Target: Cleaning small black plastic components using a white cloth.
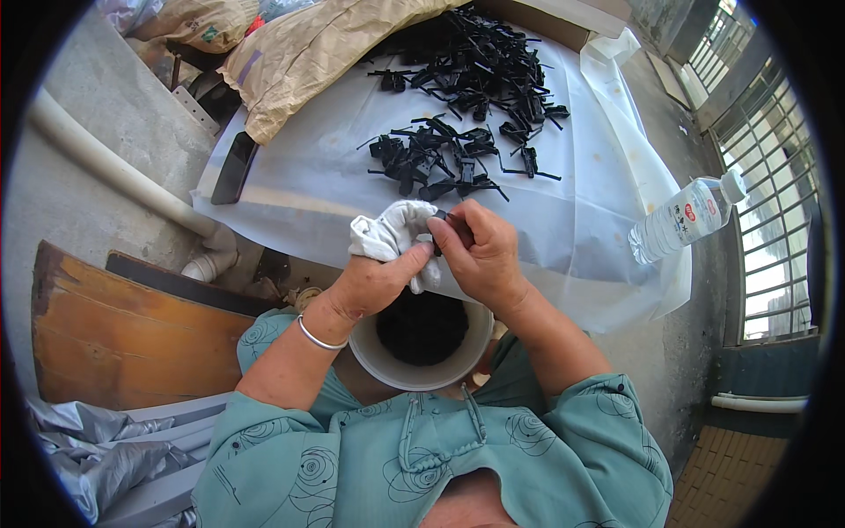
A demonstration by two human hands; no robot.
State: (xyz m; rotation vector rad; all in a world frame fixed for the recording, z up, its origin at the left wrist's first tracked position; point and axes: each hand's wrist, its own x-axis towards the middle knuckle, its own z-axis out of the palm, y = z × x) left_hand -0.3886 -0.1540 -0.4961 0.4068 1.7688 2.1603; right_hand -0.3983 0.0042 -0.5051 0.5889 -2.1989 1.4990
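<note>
Both hands meet at the near edge of a table covered with a whitish plastic sheet (299, 189). A white cloth glove (387, 233) covers the fingers of my left hand (374, 280), while its thumb is bare. That thumb and the fingers of my right hand (484, 255) pinch a small black plastic part (437, 242), mostly hidden by the fingers. Just beyond lies a small heap of black plastic parts (431, 158) with thin prongs, and behind it a larger pile (480, 66). Below my hands, a white bucket (422, 380) between my knees holds a dark mass of small black pieces (422, 327).
A clear water bottle (682, 220) lies tilted at the table's right edge. On the left edge rests a dark phone (235, 167), near crumpled brown paper (304, 66). A cardboard box (550, 22) is at the back. Left of me are a pipe (123, 172) and a curved wooden board (123, 330).
</note>
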